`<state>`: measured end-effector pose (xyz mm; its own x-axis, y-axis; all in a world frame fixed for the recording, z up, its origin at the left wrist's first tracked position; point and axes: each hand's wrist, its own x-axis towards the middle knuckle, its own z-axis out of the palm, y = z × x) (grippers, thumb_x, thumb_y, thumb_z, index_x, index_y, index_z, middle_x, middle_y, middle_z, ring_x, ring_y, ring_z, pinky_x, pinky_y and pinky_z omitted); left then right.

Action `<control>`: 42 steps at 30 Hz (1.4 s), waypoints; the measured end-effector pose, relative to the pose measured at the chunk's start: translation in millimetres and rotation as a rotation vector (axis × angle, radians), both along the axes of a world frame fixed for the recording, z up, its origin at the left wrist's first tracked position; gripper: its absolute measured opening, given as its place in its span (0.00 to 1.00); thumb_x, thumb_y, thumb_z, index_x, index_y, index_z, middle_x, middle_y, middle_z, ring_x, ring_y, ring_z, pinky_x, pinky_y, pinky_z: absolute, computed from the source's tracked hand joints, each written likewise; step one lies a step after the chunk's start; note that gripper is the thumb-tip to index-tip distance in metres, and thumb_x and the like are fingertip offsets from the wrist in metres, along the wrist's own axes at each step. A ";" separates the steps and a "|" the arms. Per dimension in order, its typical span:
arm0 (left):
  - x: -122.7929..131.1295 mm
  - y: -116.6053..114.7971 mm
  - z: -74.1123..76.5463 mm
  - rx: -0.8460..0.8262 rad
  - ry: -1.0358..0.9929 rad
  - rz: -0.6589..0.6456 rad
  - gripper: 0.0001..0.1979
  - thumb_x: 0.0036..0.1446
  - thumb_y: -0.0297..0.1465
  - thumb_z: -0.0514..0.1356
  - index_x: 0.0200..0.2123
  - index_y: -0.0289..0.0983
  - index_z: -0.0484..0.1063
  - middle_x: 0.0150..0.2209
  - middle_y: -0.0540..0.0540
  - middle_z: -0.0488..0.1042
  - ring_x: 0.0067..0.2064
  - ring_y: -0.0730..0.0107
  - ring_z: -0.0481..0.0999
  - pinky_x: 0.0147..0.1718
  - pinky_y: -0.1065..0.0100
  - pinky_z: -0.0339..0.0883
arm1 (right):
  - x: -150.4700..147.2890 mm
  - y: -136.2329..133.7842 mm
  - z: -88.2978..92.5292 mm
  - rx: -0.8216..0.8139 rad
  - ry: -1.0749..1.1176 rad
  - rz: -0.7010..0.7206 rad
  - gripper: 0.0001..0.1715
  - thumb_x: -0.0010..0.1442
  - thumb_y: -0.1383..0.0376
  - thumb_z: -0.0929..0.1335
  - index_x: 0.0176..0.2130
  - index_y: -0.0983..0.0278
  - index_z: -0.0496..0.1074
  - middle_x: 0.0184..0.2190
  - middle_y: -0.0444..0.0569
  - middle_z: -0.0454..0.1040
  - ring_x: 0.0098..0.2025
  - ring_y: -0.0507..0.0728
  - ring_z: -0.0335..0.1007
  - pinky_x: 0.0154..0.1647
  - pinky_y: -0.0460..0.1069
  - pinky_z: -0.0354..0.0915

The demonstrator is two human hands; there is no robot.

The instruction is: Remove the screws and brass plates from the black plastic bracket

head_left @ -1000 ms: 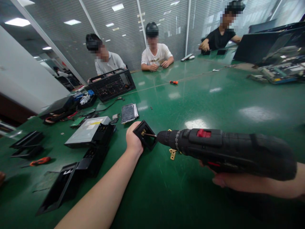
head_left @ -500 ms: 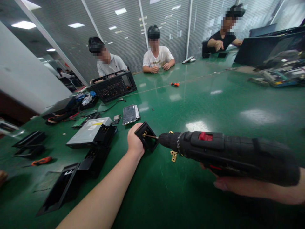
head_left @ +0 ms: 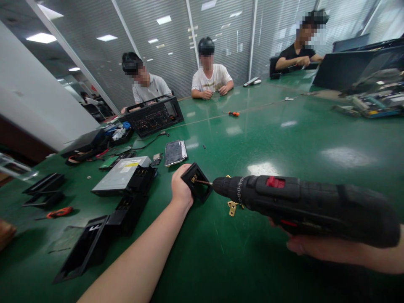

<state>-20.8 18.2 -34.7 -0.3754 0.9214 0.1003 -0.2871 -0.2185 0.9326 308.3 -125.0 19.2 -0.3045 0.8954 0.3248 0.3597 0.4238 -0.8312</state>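
Bit [head_left: 205,182] inside black frame [head_left: 200,193], L hand [head_left: 182,187] right behind: slip risk.
Person's L hand is clamped round the frame, R hand [head_left: 298,245] wrapped on the drill [head_left: 303,200], its grip mostly hidden; hands apart, bit bridging them; tip is at the brass-coloured fitting [head_left: 194,179], contact too small to tell; no clamp visible, so drill torque could prob. twist the frame out of L fingers; an off-axis push could make the bit skid, poss. into palm or frame wall; brass-coloured plates [head_left: 232,208] lie loose near the drill's nose on the green table [head_left: 252,265], & a dropped drill could scatter them; silver drive [head_left: 117,176] & orange screwdriver [head_left: 59,212] farther L, prob. safe.
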 end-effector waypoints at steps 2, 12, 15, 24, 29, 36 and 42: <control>-0.5 0.2 -0.6 -0.019 -0.021 0.001 0.11 0.48 0.41 0.71 0.27 0.41 0.76 0.26 0.52 0.74 0.29 0.67 0.74 0.34 0.65 0.70 | 0.5 0.6 -0.1 0.024 -0.018 0.002 0.24 0.55 0.53 0.85 0.52 0.40 0.89 0.43 0.33 0.94 0.38 0.59 0.94 0.45 0.45 0.87; -2.3 1.9 -2.1 -0.027 -0.054 0.020 0.11 0.45 0.40 0.71 0.27 0.41 0.77 0.26 0.52 0.75 0.29 0.67 0.75 0.34 0.65 0.71 | 10.9 0.2 -9.3 0.040 -0.126 0.007 0.26 0.58 0.52 0.83 0.56 0.44 0.88 0.47 0.38 0.94 0.43 0.61 0.94 0.48 0.47 0.88; -1.5 1.2 -1.3 -0.026 -0.044 0.017 0.11 0.45 0.40 0.71 0.26 0.41 0.77 0.25 0.53 0.75 0.29 0.68 0.74 0.33 0.66 0.70 | 9.7 2.1 -3.7 0.063 -0.131 -0.016 0.31 0.57 0.49 0.84 0.60 0.38 0.86 0.49 0.35 0.94 0.45 0.60 0.94 0.49 0.46 0.87; -2.2 1.4 -1.2 -0.019 -0.028 0.002 0.10 0.46 0.39 0.71 0.26 0.41 0.76 0.25 0.53 0.74 0.29 0.68 0.74 0.33 0.67 0.71 | -0.8 8.0 20.8 -0.020 -0.076 0.162 0.50 0.60 0.61 0.81 0.71 0.21 0.71 0.49 0.27 0.91 0.43 0.55 0.92 0.47 0.42 0.85; -2.2 1.7 -2.4 -0.025 -0.058 0.020 0.10 0.47 0.39 0.71 0.27 0.41 0.77 0.25 0.53 0.75 0.28 0.68 0.75 0.33 0.67 0.72 | 2.7 10.8 14.2 -0.003 -0.052 0.205 0.49 0.60 0.62 0.82 0.70 0.24 0.74 0.45 0.28 0.92 0.42 0.54 0.92 0.50 0.41 0.83; -2.7 1.5 -2.5 -0.014 -0.056 0.037 0.09 0.45 0.38 0.71 0.26 0.40 0.78 0.26 0.52 0.76 0.29 0.68 0.75 0.33 0.67 0.71 | 1.7 13.2 12.6 0.054 -0.053 0.219 0.51 0.61 0.63 0.80 0.72 0.23 0.70 0.51 0.25 0.91 0.41 0.53 0.92 0.46 0.41 0.84; -2.2 1.7 -1.6 -0.006 -0.035 0.030 0.09 0.45 0.38 0.71 0.27 0.41 0.78 0.26 0.52 0.76 0.30 0.67 0.76 0.34 0.67 0.71 | 6.8 3.2 -1.9 0.072 -0.076 -0.033 0.32 0.57 0.46 0.85 0.60 0.31 0.84 0.47 0.29 0.93 0.42 0.57 0.94 0.47 0.44 0.86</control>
<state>-23.0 20.0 -36.3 -0.4061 0.9102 0.0809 -0.3130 -0.2217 0.9235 315.1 -121.8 17.3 -0.3010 0.8808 0.3655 0.4354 0.4679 -0.7691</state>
